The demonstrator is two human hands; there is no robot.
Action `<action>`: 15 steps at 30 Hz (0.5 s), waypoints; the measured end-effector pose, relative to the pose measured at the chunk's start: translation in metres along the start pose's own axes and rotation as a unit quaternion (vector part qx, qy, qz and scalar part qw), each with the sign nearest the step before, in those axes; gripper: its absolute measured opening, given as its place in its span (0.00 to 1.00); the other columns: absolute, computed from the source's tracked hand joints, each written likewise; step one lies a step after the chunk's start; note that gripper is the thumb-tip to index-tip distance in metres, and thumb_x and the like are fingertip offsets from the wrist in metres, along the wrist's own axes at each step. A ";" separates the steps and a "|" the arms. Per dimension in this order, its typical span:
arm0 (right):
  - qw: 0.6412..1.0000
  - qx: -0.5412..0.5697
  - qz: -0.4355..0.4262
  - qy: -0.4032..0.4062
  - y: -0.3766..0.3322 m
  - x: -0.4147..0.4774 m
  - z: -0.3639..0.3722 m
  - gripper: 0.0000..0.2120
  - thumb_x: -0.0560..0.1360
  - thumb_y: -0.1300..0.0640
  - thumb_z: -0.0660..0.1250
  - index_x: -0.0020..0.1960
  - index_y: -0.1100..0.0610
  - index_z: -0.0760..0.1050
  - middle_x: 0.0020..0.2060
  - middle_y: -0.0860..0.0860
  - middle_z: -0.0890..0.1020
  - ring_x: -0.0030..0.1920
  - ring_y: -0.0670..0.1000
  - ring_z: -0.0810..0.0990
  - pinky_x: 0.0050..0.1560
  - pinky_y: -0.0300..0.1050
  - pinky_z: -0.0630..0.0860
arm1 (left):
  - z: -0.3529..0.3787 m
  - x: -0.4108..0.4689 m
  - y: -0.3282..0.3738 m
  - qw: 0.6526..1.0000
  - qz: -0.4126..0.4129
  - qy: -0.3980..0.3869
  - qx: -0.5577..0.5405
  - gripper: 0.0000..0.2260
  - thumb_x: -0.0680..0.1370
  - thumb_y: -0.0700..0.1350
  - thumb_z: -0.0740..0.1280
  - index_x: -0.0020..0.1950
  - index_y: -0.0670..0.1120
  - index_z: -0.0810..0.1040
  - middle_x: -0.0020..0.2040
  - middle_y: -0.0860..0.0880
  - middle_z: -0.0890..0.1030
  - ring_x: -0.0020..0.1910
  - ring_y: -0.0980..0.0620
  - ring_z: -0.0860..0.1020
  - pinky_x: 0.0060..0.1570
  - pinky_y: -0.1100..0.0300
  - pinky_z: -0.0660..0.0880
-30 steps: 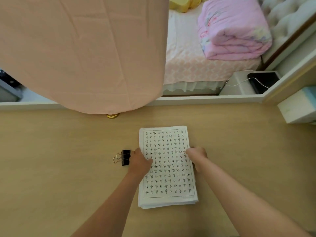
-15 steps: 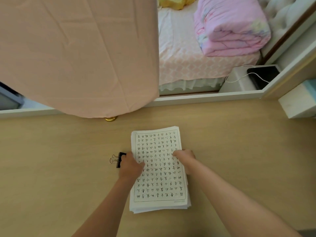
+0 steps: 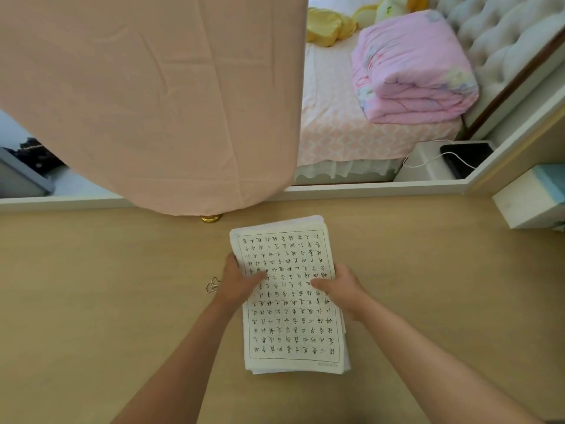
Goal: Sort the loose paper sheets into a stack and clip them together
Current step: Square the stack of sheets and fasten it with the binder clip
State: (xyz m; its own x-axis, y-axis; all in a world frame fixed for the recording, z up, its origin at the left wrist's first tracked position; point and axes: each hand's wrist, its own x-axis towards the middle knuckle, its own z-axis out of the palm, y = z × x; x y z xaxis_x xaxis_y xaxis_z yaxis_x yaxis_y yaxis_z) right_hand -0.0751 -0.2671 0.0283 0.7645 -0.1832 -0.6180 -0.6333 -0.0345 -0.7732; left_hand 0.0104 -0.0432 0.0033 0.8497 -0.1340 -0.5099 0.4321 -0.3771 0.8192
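Paper stack [image 3: 290, 325] lies flat on the wooden desk [image 3: 91, 301], just my side of the pink cloth [image 3: 146, 96] hanging over the desk's far edge. Sheet edges roughly aligned, slightly fanned at far and right edges. My left hand [image 3: 240, 283] grips the stack's left edge, thumb on top, fingers curled at the side. My right hand [image 3: 342, 287] holds the right edge likewise. Binder clip [image 3: 212, 284] just left of the stack, mostly hidden behind my left hand; only wire loops show.
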 end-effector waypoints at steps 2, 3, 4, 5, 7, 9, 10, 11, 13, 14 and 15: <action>0.999 0.025 -0.035 -0.004 -0.011 -0.012 -0.004 0.15 0.76 0.63 0.71 0.61 0.53 0.77 0.55 0.49 0.85 0.55 0.51 0.84 0.60 0.58 0.78 | -0.010 -0.016 0.028 0.993 0.014 -0.010 -0.118 0.27 0.73 0.38 0.75 0.67 0.47 0.65 0.57 0.49 0.80 0.52 0.48 0.83 0.43 0.55 0.81; 0.998 0.029 -0.054 0.003 -0.018 -0.018 -0.005 0.15 0.76 0.63 0.71 0.60 0.53 0.78 0.55 0.49 0.85 0.55 0.51 0.84 0.60 0.58 0.79 | -0.015 -0.024 0.040 0.986 0.022 -0.016 -0.165 0.24 0.74 0.38 0.74 0.66 0.46 0.68 0.57 0.48 0.82 0.50 0.48 0.84 0.40 0.56 0.82; 0.997 0.026 -0.074 0.016 -0.024 -0.025 -0.004 0.13 0.76 0.63 0.71 0.59 0.52 0.78 0.54 0.49 0.85 0.55 0.51 0.84 0.59 0.57 0.79 | -0.018 -0.032 0.049 0.980 0.039 -0.017 -0.192 0.22 0.74 0.37 0.73 0.65 0.45 0.70 0.56 0.47 0.83 0.49 0.47 0.85 0.38 0.56 0.82; 0.995 0.023 -0.094 0.036 -0.030 -0.032 -0.003 0.12 0.76 0.63 0.70 0.58 0.51 0.78 0.54 0.49 0.85 0.54 0.50 0.84 0.58 0.54 0.80 | -0.019 -0.041 0.058 0.976 0.059 -0.011 -0.209 0.19 0.75 0.37 0.72 0.64 0.45 0.73 0.55 0.46 0.84 0.48 0.47 0.85 0.38 0.56 0.82; 0.988 0.025 -0.131 0.082 -0.040 -0.045 0.002 0.12 0.77 0.63 0.69 0.58 0.52 0.76 0.53 0.47 0.84 0.54 0.48 0.83 0.54 0.46 0.80 | -0.018 -0.057 0.067 0.969 0.096 0.023 -0.228 0.15 0.75 0.36 0.71 0.61 0.44 0.76 0.53 0.47 0.85 0.48 0.47 0.85 0.41 0.52 0.83; 0.979 0.019 -0.162 0.120 -0.044 -0.056 0.009 0.14 0.77 0.64 0.68 0.59 0.51 0.75 0.50 0.41 0.83 0.50 0.39 0.82 0.46 0.33 0.78 | -0.013 -0.071 0.067 0.958 0.125 0.059 -0.253 0.14 0.75 0.37 0.72 0.60 0.44 0.77 0.53 0.47 0.85 0.51 0.46 0.85 0.46 0.48 0.82; 0.975 0.017 -0.176 0.133 -0.045 -0.061 0.013 0.16 0.77 0.65 0.67 0.59 0.49 0.74 0.48 0.39 0.83 0.48 0.34 0.80 0.43 0.28 0.75 | -0.009 -0.077 0.064 0.953 0.138 0.071 -0.259 0.13 0.76 0.37 0.72 0.60 0.44 0.77 0.53 0.48 0.85 0.51 0.47 0.84 0.47 0.48 0.82; 0.973 0.015 -0.182 0.143 -0.043 -0.064 0.016 0.18 0.77 0.66 0.67 0.61 0.48 0.72 0.48 0.38 0.82 0.48 0.33 0.80 0.43 0.27 0.74 | -0.006 -0.082 0.059 0.951 0.147 0.080 -0.261 0.13 0.76 0.37 0.71 0.59 0.46 0.78 0.52 0.49 0.85 0.52 0.48 0.84 0.47 0.49 0.82; 0.971 0.015 -0.176 0.158 -0.038 -0.071 0.020 0.22 0.76 0.68 0.66 0.64 0.47 0.69 0.51 0.40 0.81 0.51 0.39 0.80 0.48 0.32 0.74 | 0.001 -0.094 0.050 0.954 0.159 0.087 -0.238 0.14 0.77 0.38 0.70 0.61 0.49 0.77 0.53 0.51 0.84 0.53 0.50 0.83 0.47 0.51 0.82; 0.971 0.015 -0.170 0.166 -0.035 -0.075 0.022 0.24 0.75 0.69 0.65 0.63 0.45 0.67 0.52 0.41 0.80 0.51 0.42 0.79 0.49 0.35 0.74 | 0.004 -0.098 0.045 0.958 0.162 0.080 -0.223 0.16 0.77 0.38 0.70 0.62 0.50 0.76 0.54 0.52 0.84 0.55 0.50 0.83 0.48 0.51 0.82; 0.970 0.016 -0.165 0.178 -0.032 -0.079 0.024 0.26 0.74 0.70 0.64 0.61 0.44 0.66 0.51 0.41 0.80 0.50 0.42 0.79 0.47 0.36 0.73 | 0.006 -0.102 0.041 0.961 0.167 0.073 -0.209 0.18 0.77 0.37 0.70 0.64 0.52 0.74 0.56 0.52 0.83 0.56 0.50 0.82 0.49 0.51 0.82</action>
State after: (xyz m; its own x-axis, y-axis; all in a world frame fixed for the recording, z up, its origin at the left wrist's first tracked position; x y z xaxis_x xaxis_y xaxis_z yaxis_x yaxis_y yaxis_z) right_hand -0.1119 -0.2282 0.0984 0.8315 -0.4951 -0.2519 -0.3521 -0.1189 -0.9284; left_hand -0.0602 -0.0505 0.0875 0.9822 -0.0417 -0.1832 0.1857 0.0691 0.9802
